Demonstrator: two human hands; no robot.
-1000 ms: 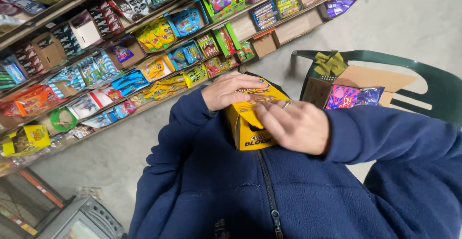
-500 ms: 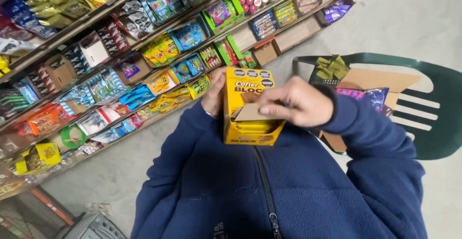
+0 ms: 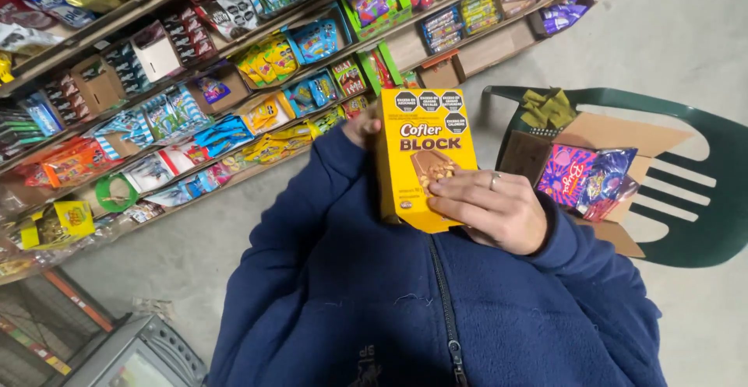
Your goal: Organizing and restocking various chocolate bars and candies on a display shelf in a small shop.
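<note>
Both hands hold one yellow carton (image 3: 426,153) upright in front of the chest, above the blue zip jacket (image 3: 405,301). The right hand (image 3: 492,209) grips its lower right corner, fingers (image 3: 452,188) flat across the printed face, a ring on one finger. The left hand (image 3: 363,128) clasps the far edge, mostly hidden behind the carton. Just beyond, one green plastic chair (image 3: 701,192) carries one open cardboard box (image 3: 623,134) holding a shiny purple-and-pink bag (image 3: 586,178) and some olive-green packets (image 3: 549,108). Farther off, long wooden shelves (image 3: 475,48) hold many display trays filled with colourful sweets and snack packets, too many to count.
</note>
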